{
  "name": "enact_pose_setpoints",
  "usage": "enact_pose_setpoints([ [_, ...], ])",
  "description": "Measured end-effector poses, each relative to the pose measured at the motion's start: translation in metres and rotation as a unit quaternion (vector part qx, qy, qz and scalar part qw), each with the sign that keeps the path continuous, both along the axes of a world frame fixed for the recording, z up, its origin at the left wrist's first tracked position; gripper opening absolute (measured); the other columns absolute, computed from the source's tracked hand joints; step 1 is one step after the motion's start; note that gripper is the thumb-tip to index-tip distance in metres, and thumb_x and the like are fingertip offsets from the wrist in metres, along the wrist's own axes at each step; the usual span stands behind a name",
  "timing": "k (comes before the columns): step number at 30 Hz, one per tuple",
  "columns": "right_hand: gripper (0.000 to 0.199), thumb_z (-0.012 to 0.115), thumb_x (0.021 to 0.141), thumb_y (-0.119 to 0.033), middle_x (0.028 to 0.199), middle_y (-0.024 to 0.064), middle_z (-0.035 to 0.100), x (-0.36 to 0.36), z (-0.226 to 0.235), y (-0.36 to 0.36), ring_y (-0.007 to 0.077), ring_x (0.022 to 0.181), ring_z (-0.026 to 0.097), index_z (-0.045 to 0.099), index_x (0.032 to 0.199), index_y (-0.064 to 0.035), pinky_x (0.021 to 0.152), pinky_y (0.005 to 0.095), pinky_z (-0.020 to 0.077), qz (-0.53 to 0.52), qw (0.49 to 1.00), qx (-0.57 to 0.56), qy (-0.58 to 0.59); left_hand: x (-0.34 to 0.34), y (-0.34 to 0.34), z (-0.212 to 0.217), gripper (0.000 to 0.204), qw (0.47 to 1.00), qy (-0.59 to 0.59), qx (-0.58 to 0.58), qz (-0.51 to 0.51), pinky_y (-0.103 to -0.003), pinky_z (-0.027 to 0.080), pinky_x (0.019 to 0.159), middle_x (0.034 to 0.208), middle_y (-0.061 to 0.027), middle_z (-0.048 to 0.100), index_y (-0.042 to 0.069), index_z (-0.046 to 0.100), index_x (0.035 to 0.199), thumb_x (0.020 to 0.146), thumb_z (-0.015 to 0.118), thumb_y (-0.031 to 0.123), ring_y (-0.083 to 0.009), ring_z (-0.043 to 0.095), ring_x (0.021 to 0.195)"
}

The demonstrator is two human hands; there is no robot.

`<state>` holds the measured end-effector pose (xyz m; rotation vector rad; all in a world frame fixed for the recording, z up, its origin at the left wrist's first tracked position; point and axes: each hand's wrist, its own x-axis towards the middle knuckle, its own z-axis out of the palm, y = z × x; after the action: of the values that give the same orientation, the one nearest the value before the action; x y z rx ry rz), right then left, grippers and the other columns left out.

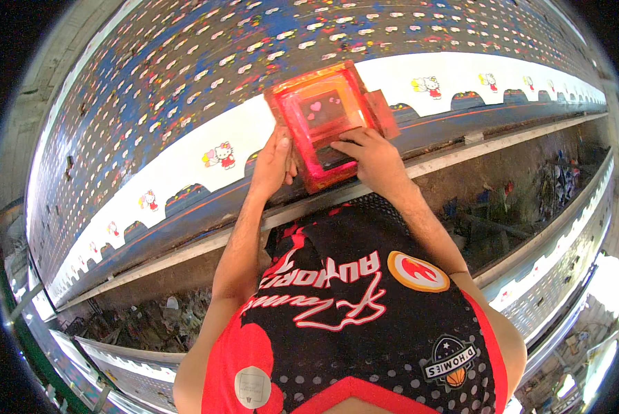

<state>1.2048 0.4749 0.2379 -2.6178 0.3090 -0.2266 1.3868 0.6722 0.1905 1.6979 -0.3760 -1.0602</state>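
A small screen-printing frame [297,131], red and orange with a glossy, see-through look, lies tilted across a long white strip [385,77]. Pink heart shapes show in its dark window [323,110]. My left hand [275,162] is closed on the frame's left edge, thumb along the side. Inside the frame's lower right part, my right hand [375,159] has bent fingers over a dark area; what they grip, if anything, is hidden. A red flap [384,114] sticks out on the frame's right side. Cartoon cat figures [224,156] with balloons repeat along the strip.
The long table [254,65] beyond is dark, blue-stained and covered with rows of small coloured prints. A pale ledge [454,153] runs along its near edge, close to my body. Below lies a trough [503,200] with scraps. Another table with white strips [530,293] stands behind me.
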Motion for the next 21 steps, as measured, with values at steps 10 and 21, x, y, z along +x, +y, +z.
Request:
enact_pose_setpoints([
  [10, 0.05, 0.07, 0.081, 0.001, 0.125, 0.0069, 0.075, -0.059, 0.008, -0.129, 0.032, 0.116, 0.07, 0.08, 0.127, -0.0149, 0.102, 0.0439, 0.0606, 0.016, 0.999, -0.026, -0.032, -0.059, -0.119, -0.004, 0.066, 0.996, -0.023, -0.089, 0.016, -0.028, 0.046, 0.047, 0.07, -0.0049, 0.061, 0.009, 0.041, 0.173, 0.122, 0.04, 0.051, -0.0128, 0.055, 0.051],
  [21, 0.055, 0.068, 0.082, 0.005, 0.13, 0.0066, 0.072, -0.135, 0.001, -0.235, 0.0328, 0.125, 0.067, 0.077, 0.132, -0.0139, 0.107, 0.0453, 0.0588, 0.029, 0.999, -0.022, -0.036, -0.122, -0.232, -0.01, 0.061, 0.998, 0.021, -0.061, 0.003, -0.027, 0.043, 0.042, 0.069, -0.0048, 0.056, 0.005, 0.056, 0.153, 0.122, 0.036, 0.054, -0.0126, 0.054, 0.053],
])
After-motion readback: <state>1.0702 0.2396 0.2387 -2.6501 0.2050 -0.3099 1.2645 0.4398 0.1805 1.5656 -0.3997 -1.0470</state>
